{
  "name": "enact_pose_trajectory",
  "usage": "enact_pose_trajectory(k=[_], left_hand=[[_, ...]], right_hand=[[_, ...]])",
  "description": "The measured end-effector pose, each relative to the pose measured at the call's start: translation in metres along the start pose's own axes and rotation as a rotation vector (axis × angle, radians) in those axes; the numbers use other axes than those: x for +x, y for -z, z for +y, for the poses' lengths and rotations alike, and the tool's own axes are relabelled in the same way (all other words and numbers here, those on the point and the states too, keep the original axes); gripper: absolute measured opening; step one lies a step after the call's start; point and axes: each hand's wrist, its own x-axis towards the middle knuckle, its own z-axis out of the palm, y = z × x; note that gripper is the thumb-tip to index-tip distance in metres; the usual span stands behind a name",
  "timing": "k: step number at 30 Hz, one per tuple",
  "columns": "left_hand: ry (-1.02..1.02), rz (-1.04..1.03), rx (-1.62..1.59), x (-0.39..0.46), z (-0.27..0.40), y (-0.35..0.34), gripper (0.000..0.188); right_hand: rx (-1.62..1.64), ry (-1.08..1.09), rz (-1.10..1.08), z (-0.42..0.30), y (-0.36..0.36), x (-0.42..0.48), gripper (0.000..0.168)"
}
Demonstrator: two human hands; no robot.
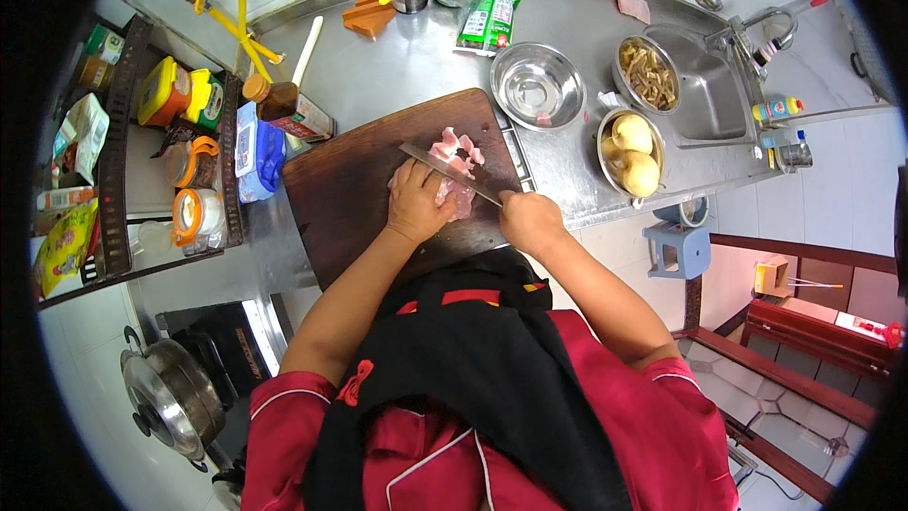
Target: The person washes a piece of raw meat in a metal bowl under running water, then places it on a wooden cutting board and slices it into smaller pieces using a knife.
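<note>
Raw pink meat [457, 202] lies on a dark wooden cutting board [340, 191], with several cut pieces beyond the blade. My right hand [530, 221] grips the handle of a kitchen knife [454, 174], whose blade crosses the meat at a slant. Pressed on the meat, my left hand [418, 202] rests just on the near side of the blade, its fingertips close to the metal. The hand hides part of the meat. Right of the board's far corner stands a steel bowl [528, 78] with a small scrap of meat inside.
Toward the sink [713, 99] are a bowl of brown strips [647, 74] and a bowl of yellow pears [635, 156]. A sauce bottle [294, 110] and a blue wipes pack [259, 152] stand left of the board. A green packet [489, 18] lies at the back.
</note>
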Motion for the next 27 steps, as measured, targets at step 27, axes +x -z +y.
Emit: enact_pose_trajectory(k=[27], left_hand=[[-0.037,-0.045,-0.147,0.040,-0.004,-0.012,0.036]], right_hand=[[0.031,0.078,-0.250,-0.031,0.018,0.090,0.034]])
